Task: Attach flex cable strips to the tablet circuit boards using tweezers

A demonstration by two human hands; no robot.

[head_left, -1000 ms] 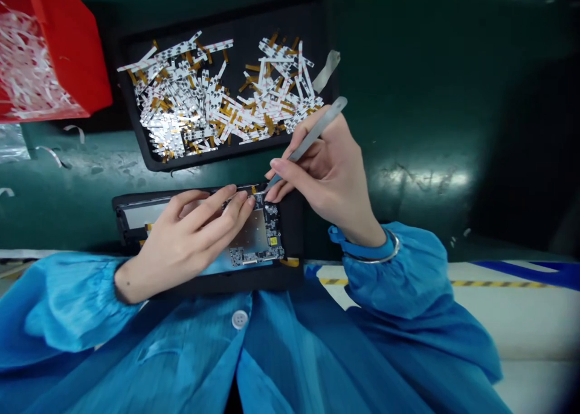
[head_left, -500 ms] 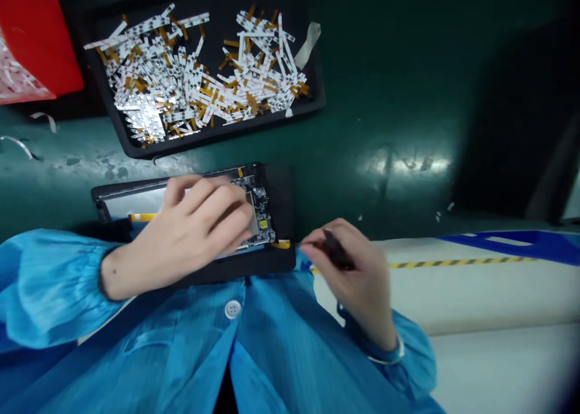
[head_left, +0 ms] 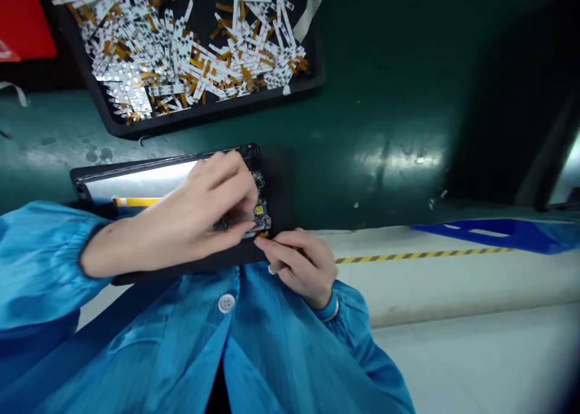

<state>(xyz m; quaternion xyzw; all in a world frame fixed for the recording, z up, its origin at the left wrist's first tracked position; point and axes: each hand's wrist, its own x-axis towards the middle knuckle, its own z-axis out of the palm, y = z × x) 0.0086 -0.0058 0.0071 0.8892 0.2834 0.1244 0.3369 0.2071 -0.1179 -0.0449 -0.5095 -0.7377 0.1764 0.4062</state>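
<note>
Filling the black tray (head_left: 217,115), white-and-amber flex strips (head_left: 179,45) lie heaped;

Matt black plastic housing (head_left: 276,184), glossy green bench top (head_left: 385,160), sheeny blue cloth smock (head_left: 281,341).

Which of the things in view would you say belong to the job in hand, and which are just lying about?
In use:
left hand over the circuit board
black frame holding the board
right hand at the frame's lower edge

Lying about:
black tray of white and amber flex strips
red bin
</note>
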